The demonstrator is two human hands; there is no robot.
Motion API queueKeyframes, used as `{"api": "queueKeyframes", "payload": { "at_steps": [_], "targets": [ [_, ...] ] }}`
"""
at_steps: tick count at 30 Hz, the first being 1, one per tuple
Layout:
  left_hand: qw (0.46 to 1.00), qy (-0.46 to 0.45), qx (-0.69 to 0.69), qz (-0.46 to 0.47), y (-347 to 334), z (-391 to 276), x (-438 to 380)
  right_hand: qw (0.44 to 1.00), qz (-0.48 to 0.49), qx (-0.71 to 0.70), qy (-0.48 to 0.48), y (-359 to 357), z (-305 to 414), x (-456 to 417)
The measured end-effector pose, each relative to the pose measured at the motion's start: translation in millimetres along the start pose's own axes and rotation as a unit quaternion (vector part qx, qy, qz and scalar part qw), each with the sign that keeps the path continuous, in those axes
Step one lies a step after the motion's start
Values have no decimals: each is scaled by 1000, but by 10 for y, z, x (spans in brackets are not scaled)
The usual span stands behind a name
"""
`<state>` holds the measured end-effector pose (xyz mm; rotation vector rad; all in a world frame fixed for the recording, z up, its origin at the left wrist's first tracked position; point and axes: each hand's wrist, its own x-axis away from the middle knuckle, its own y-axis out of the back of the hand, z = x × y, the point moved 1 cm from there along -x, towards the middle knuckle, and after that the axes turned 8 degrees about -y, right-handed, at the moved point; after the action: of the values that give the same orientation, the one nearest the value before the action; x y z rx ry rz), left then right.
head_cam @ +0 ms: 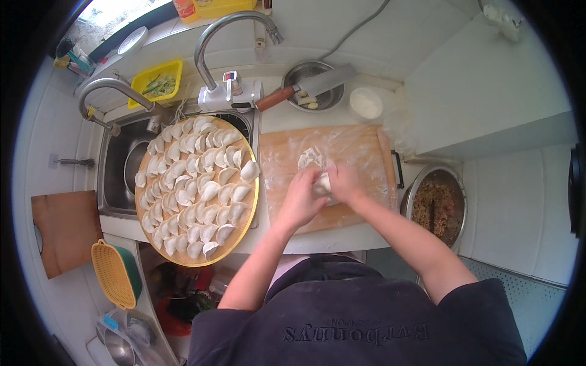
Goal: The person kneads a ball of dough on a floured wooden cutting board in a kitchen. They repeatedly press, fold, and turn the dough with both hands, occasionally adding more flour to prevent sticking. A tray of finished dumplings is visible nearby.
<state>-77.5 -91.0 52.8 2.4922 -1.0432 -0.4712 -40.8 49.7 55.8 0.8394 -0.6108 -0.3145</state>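
Both of my hands meet around a piece of white dough over a floured wooden board. My left hand curves around its left side, and my right hand covers its right side. The fingers hide part of the dough, so its full shape cannot be told. Loose flour lies on the board just beyond my fingers. To the left, a round tray with a yellow rim bears many folded dumplings in rows.
A cleaver rests across a metal bowl behind the board, beside a small bowl of white powder. At right stands a metal bowl of filling. The tray partly covers a sink; two taps rise behind.
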Motion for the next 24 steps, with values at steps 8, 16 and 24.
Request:
{"api": "queueKeyframes", "payload": {
  "at_steps": [8, 16, 24],
  "targets": [
    [984, 136, 29, -109, -515, 228, 502, 918, -184, 94, 337, -398, -465, 120],
    [968, 241, -19, -67, -339, 402, -43, 972, -104, 106, 180, -409, -137, -409],
    [987, 54, -138, 64, 91, 1, -269, 995, -2, -48, -87, -192, -116, -417]
  ]
}}
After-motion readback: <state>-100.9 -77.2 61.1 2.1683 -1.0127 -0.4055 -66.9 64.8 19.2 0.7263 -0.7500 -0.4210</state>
